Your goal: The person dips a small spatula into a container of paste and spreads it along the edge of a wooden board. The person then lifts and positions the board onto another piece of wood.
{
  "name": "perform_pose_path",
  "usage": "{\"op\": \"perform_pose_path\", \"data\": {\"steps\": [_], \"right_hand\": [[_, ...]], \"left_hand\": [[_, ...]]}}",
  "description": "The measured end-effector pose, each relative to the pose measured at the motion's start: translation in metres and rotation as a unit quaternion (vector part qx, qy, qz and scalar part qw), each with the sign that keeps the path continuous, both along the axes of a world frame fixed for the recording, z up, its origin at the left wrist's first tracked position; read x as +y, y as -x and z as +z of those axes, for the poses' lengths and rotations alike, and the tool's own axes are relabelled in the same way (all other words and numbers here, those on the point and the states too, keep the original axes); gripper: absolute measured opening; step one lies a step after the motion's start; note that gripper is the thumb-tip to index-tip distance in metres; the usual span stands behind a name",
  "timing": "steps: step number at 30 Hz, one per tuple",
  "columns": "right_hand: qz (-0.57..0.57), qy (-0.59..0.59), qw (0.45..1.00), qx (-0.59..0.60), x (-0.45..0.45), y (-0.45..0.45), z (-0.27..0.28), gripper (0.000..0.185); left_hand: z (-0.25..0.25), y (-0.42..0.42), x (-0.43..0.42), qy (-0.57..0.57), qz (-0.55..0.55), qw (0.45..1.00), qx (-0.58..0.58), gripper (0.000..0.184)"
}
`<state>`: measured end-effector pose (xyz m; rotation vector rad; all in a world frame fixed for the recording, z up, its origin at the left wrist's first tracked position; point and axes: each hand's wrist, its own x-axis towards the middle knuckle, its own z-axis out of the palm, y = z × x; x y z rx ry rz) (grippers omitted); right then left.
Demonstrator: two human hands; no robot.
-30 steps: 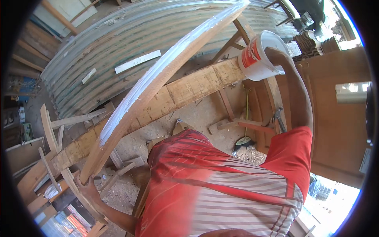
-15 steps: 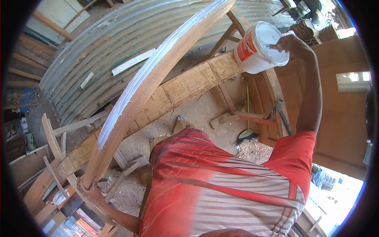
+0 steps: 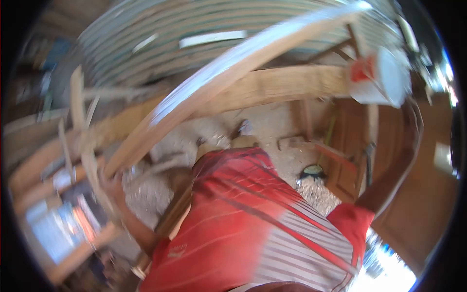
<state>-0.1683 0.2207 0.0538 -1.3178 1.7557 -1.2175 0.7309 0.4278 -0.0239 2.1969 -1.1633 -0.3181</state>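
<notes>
A curved wooden piece (image 3: 214, 96) leans across the view, its upper face coated with streaky white stuff. At its lower left end my left hand (image 3: 114, 187) is closed around the wood, blurred by motion. My right hand (image 3: 407, 104) is at the mouth of a white bucket (image 3: 374, 80) with a red label, at the right end of the bench. Its fingers are smeared and partly hidden, so what they hold does not show now.
The curved piece rests over a long wooden bench plank (image 3: 301, 82). Behind stands corrugated metal sheeting (image 3: 160, 63) with white strips on it. A hammer (image 3: 369, 163) hangs by the bench leg. Wood shavings (image 3: 316, 192) and offcuts lie on the floor; wooden panels (image 3: 413, 194) stand right.
The whole view has turned and blurred, so the bucket and curved piece appear farther right. Half a second ago my right hand pinched a greyish thing inside the bucket; now its fingers are indistinct.
</notes>
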Motion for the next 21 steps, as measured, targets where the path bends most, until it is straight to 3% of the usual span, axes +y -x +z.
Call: {"op": "perform_pose_path", "data": {"steps": [1, 2, 4, 7, 10, 13, 16, 21], "right_hand": [[-0.026, 0.020, 0.996, -0.087, 0.007, -0.015, -0.004, 0.039], [-0.009, 0.010, 0.997, -0.075, 0.020, -0.023, -0.013, 0.038], [0.030, -0.005, 0.998, -0.048, 0.015, -0.071, -0.026, 0.037], [0.098, -0.023, 0.994, -0.034, 0.047, -0.236, -0.008, 0.038], [0.229, -0.024, 0.968, -0.099, 0.063, -0.360, -0.008, 0.035], [0.278, -0.063, 0.953, -0.105, 0.080, -0.460, -0.009, 0.032], [0.293, -0.080, 0.946, -0.113, 0.101, -0.538, -0.009, 0.031], [0.294, -0.059, 0.952, -0.064, 0.123, -0.595, -0.010, 0.026]], "left_hand": [[-0.014, -0.017, 0.006, -0.021, 0.051, 0.998, 0.031, 0.065], [-0.006, -0.005, -0.002, -0.019, 0.018, 0.998, -0.064, 0.065], [0.002, -0.004, -0.009, 0.011, -0.081, 0.989, -0.124, 0.058], [-0.013, -0.011, -0.010, 0.097, -0.126, 0.986, -0.045, 0.052], [-0.017, -0.005, -0.008, 0.087, -0.042, 0.989, 0.108, 0.048], [-0.015, -0.008, -0.008, 0.111, -0.107, 0.987, 0.041, 0.049], [-0.014, -0.010, -0.008, 0.130, -0.135, 0.981, 0.054, 0.048], [-0.014, -0.018, -0.009, 0.142, -0.168, 0.974, 0.060, 0.046]]}}
